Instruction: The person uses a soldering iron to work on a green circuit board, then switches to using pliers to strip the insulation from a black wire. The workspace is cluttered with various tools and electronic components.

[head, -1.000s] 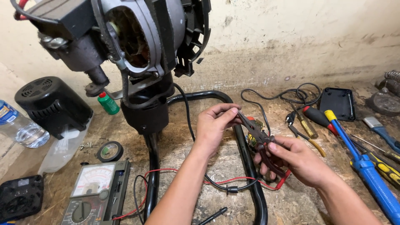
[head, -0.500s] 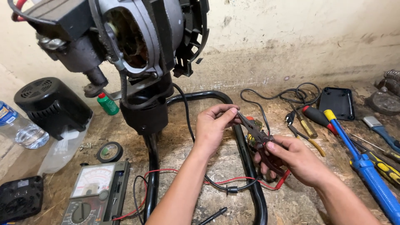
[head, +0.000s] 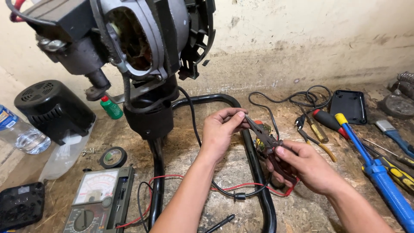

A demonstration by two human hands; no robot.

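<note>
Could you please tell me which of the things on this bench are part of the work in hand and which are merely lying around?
In use:
- left hand pinching the black wire
- right hand holding the pliers
- fan motor on its black tube frame

Lying about:
- analogue multimeter
- tape roll
- green bottle
- black motor cover
- water bottle
- screwdrivers
- blue tool

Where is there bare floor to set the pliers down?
Bare floor lies between the wall and the black tube frame, behind the left hand. The right hand holds the pliers. Crowded: screwdrivers to the right, multimeter and tape roll to the left.
</note>
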